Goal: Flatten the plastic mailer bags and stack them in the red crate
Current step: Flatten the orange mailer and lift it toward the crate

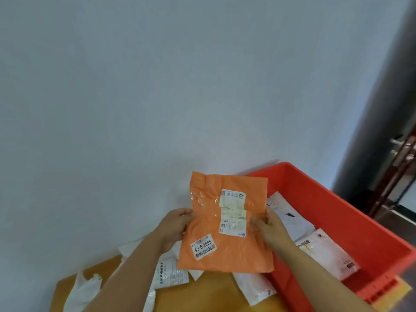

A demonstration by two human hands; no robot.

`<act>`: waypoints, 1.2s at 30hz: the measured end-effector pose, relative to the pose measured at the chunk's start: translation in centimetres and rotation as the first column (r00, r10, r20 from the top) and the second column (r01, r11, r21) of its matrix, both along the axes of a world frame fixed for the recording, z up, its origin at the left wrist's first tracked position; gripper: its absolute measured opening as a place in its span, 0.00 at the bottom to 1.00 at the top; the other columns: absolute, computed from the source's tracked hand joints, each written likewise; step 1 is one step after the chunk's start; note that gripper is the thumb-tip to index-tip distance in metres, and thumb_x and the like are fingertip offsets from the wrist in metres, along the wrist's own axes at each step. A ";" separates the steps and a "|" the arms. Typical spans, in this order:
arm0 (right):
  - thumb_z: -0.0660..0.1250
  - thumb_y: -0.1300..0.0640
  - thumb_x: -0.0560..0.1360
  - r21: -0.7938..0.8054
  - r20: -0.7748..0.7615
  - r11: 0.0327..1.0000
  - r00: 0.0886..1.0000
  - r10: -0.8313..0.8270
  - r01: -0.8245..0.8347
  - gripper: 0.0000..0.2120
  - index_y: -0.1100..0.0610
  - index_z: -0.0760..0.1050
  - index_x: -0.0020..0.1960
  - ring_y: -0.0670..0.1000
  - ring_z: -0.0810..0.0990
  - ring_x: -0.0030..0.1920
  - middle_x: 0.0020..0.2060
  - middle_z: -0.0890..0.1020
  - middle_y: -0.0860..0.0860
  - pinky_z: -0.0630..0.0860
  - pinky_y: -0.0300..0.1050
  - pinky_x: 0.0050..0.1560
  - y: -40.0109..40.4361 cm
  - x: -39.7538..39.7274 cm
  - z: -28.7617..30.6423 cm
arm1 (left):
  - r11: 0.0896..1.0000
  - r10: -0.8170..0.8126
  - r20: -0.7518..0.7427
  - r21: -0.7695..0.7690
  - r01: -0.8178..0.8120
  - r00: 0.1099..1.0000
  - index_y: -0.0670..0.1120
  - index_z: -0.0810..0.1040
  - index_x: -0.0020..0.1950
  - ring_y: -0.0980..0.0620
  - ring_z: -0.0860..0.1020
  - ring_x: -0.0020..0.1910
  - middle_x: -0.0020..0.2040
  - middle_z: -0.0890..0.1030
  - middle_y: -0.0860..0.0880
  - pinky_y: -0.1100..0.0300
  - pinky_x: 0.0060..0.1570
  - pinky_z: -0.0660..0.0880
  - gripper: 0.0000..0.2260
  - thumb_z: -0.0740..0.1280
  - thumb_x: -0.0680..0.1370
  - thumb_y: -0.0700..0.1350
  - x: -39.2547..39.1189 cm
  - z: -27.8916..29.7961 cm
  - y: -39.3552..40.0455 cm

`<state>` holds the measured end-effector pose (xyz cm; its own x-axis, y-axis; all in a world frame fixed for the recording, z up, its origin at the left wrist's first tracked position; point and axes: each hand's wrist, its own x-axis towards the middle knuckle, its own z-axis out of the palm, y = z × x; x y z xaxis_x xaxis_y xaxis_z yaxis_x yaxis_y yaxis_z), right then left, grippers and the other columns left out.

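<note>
We held the orange mailer (pixel 225 224) up off the bench (pixel 202 293) between both hands, its long axis running away from us and tilted a little to the left at the near end. Our left hand (pixel 174 228) pinched its left edge about halfway along, fingers curled round behind the plastic; our right hand (pixel 271 225) gripped the right edge at much the same height, thumb on the face near the white label (pixel 233 212). The red crate (pixel 337 199) lay directly to the right of the hands, its near wall passing under our right forearm, so the right hand was the nearer one to it. White mailers (pixel 290 219) already lay flat inside, just beyond the right hand's knuckles. We judged that the coming move was a short sideways carry to the right and down, keeping the orange mailer's length along the crate's length. More white bags (pixel 173 273) waited below the left hand on the bench, some crumpled.
</note>
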<state>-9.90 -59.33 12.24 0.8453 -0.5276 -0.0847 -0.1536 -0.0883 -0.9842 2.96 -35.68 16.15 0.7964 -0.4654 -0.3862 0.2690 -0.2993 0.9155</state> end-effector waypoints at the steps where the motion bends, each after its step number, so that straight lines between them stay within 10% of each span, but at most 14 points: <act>1: 0.65 0.64 0.80 0.007 -0.003 0.999 0.999 -0.041 0.041 0.08 0.54 0.75 0.56 0.45 0.83 0.44 0.44 0.84 0.48 0.76 0.41 0.45 -1.0 -0.8 0.5 | 1.000 -0.028 -0.002 -0.013 0.028 1.000 0.45 0.81 0.59 0.44 0.83 0.53 0.53 0.85 0.45 0.48 0.55 0.80 0.09 0.65 0.82 0.46 0.0 0.3 -1.2; 11: 0.63 0.66 0.80 0.282 -0.047 0.893 0.935 -0.352 0.350 0.11 0.57 0.77 0.60 0.58 0.85 0.51 0.50 0.86 0.56 0.80 0.59 0.56 -11.5 -4.6 -0.4 | 0.969 -0.247 0.011 0.023 0.247 0.969 0.49 0.79 0.60 0.50 0.83 0.51 0.52 0.85 0.48 0.57 0.45 0.78 0.10 0.66 0.79 0.42 -1.2 0.8 -11.5; 20: 0.64 0.65 0.78 0.271 -0.247 0.924 0.947 -0.206 0.271 0.10 0.57 0.75 0.38 0.49 0.70 0.30 0.29 0.76 0.49 0.64 0.43 0.32 -20.2 -1.3 -5.6 | 0.978 -0.075 0.229 0.207 0.027 0.970 0.46 0.81 0.52 0.56 0.74 0.34 0.41 0.80 0.52 0.70 0.28 0.68 0.09 0.63 0.79 0.37 1.3 -1.8 -21.0; 24: 0.68 0.64 0.78 0.353 -0.356 0.909 0.930 -0.087 0.221 0.06 0.62 0.75 0.42 0.49 0.67 0.22 0.29 0.75 0.55 0.60 0.41 0.25 -23.8 -0.5 -8.6 | 0.970 0.035 0.261 0.223 -0.095 0.965 0.46 0.81 0.52 0.50 0.78 0.43 0.45 0.81 0.50 0.56 0.44 0.76 0.07 0.66 0.78 0.37 2.9 -3.3 -25.6; 30: 0.63 0.70 0.78 0.515 -0.405 0.796 0.909 -0.100 0.317 0.05 0.67 0.76 0.52 0.52 0.73 0.26 0.32 0.77 0.58 0.73 0.44 0.29 -25.3 0.6 -13.3 | 0.951 0.031 0.270 0.289 -0.111 0.962 0.53 0.74 0.60 0.51 0.78 0.32 0.42 0.77 0.46 0.56 0.37 0.78 0.18 0.60 0.78 0.34 3.4 -5.8 -29.6; 36: 0.61 0.71 0.78 0.575 -0.475 0.708 0.872 -0.119 0.410 0.06 0.63 0.71 0.46 0.52 0.75 0.29 0.32 0.75 0.57 0.75 0.42 0.29 -24.6 2.4 -16.3 | 0.903 -0.101 0.208 0.430 0.002 0.973 0.42 0.77 0.64 0.47 0.82 0.47 0.47 0.81 0.48 0.47 0.58 0.78 0.13 0.62 0.80 0.39 5.1 -8.2 -31.8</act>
<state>-7.46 -83.89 -4.10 0.4984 -0.4153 -0.7610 -0.4337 0.6407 -0.6336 8.10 -67.47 7.92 0.8634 -0.3393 -0.3735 0.0490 -0.6803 0.7313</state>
